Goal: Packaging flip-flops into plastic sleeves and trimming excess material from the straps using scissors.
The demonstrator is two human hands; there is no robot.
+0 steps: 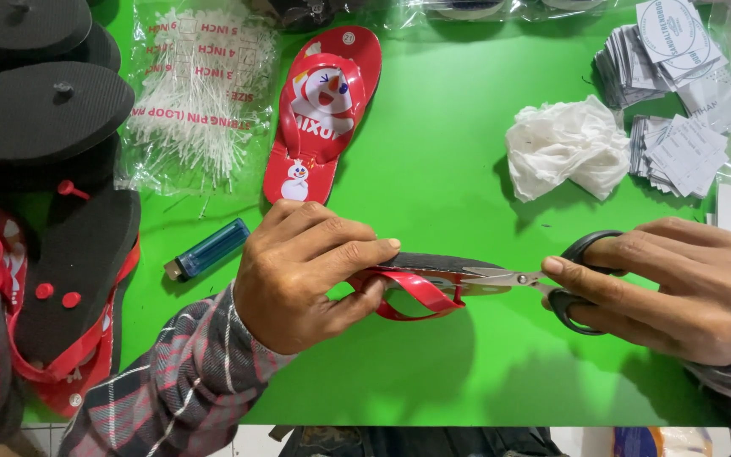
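Observation:
My left hand (302, 271) grips a red flip-flop (433, 275) on its side above the green table, its red strap (416, 292) looping below. My right hand (687, 288) holds black-handled scissors (552, 279). The scissor blades point left and touch the sandal near the strap. A second red flip-flop (323, 114) with a cartoon snowman print lies flat on the table beyond my left hand.
Black-soled flip-flops (44, 211) are stacked at the left. A bag of white plastic loop pins (196, 101), a blue lighter (209, 250), a crumpled white cloth (564, 148) and stacks of paper tags (678, 101) lie on the green table (433, 152).

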